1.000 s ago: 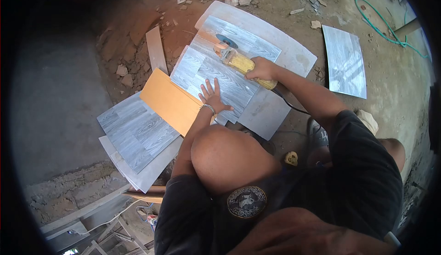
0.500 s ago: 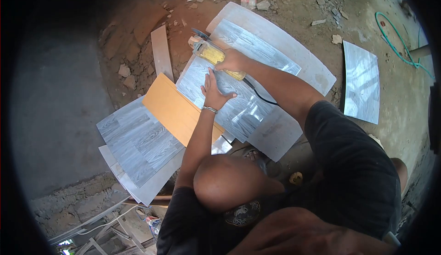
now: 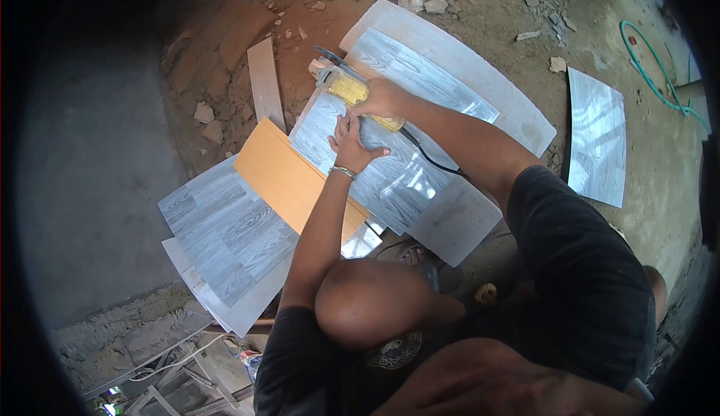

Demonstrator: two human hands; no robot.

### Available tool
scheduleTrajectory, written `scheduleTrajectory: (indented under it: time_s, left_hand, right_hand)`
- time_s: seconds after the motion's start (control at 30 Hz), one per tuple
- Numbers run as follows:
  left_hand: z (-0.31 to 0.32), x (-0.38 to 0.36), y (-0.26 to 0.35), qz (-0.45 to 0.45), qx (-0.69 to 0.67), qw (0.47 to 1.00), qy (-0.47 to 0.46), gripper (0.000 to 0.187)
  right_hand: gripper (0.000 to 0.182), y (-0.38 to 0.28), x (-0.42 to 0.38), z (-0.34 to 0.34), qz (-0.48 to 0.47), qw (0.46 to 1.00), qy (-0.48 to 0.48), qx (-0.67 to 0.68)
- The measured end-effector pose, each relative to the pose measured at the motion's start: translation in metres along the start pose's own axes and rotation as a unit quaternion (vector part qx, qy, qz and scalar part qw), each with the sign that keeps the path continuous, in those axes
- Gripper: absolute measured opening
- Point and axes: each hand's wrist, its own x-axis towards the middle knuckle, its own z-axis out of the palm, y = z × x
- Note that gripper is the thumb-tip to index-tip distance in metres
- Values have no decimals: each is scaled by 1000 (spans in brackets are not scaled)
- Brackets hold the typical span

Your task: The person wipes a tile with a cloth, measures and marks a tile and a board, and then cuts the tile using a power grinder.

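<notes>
My right hand is wrapped around a yellow angle grinder, whose dark disc points toward the far left edge of a grey wood-patterned tile. A black cord trails from its back end. My left hand, with a bracelet at the wrist, presses on the tile just nearer than the grinder, thumb spread to the right. Whether the disc touches the tile cannot be made out. Beneath lies a larger pale slab.
An orange-tan board overlaps another wood-patterned tile on the left. A glossy tile and a green hose lie at the right. A narrow plank rests among rubble. My knee is close below.
The view has shifted slightly. My left fingers look more bent and sit nearer the grinder's body; the grinder has hardly moved on the tile.
</notes>
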Motion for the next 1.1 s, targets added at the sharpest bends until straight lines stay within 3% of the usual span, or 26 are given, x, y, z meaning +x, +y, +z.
scheduleTrajectory:
  time_s: [0.17, 0.23, 0.33, 0.57, 0.63, 0.77, 0.87, 1.1]
  left_hand:
    - [-2, 3, 1, 8, 9, 1000, -8, 145]
    - [0, 3, 0, 2, 3, 1000, 1, 147]
    - [0, 4, 0, -2, 4, 1000, -7, 148]
    - [0, 5, -1, -3, 4, 1000, -5, 149]
    - [0, 5, 1, -9, 5, 1000, -12, 149]
    - [-2, 3, 3, -5, -1, 1000, -13, 148]
    - [1, 1, 2, -2, -3, 1000, -3, 146]
    - [4, 0, -1, 12, -3, 1000, 6, 143]
  right_hand:
    - [90, 6, 9, 3, 1, 1000, -11, 5]
    - [78, 9, 13, 7, 8, 1000, -10, 17]
    - [74, 11, 15, 9, 18, 1000, -10, 12]
    - [79, 9, 15, 6, 11, 1000, -9, 12]
    - [91, 6, 14, 1, 23, 999, -45, 9]
    - [105, 11, 16, 10, 11, 1000, -7, 14]
    - [87, 16, 18, 15, -10, 999, 31, 5]
    - [82, -2, -1, -5, 44, 999, -24, -7]
